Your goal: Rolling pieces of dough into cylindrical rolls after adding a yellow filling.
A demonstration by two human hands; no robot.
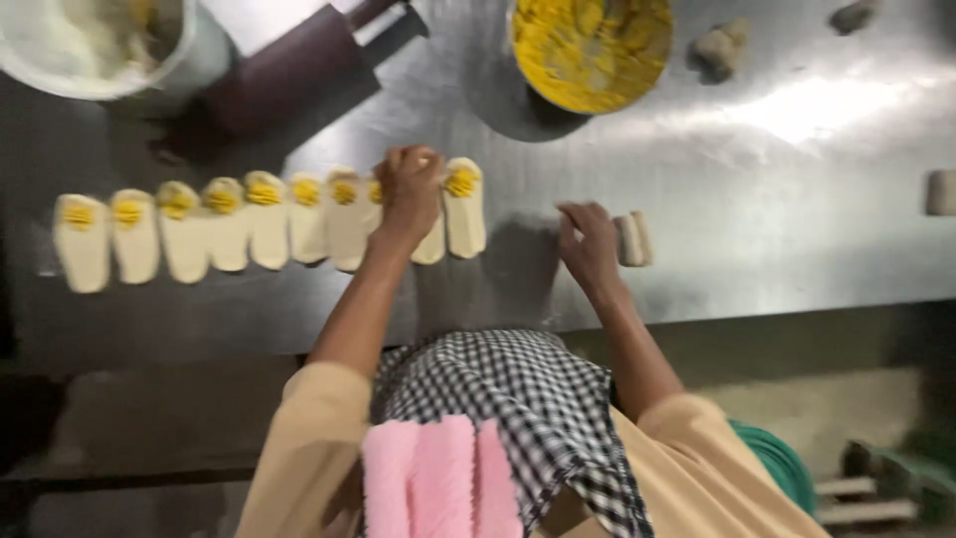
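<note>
A row of dough strips point(249, 224), each lying long axis toward the person with yellow filling at its far end, crosses the steel table point(777, 199). The left hand point(410, 191) rests curled on the row's right end; whether it grips anything is unclear. The right hand point(590, 242), fingers loosely bent, touches a small rolled dough piece point(634, 239).

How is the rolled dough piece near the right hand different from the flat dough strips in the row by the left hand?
The rolled dough piece is closed into a short thick roll, while the flat dough strips lie open and long. No filling shows on the roll; each strip carries a yellow dab at its top end. The roll lies alone beside the right hand; the strips lie side by side, under the left hand. Both are pale dough on the metal table.
</note>
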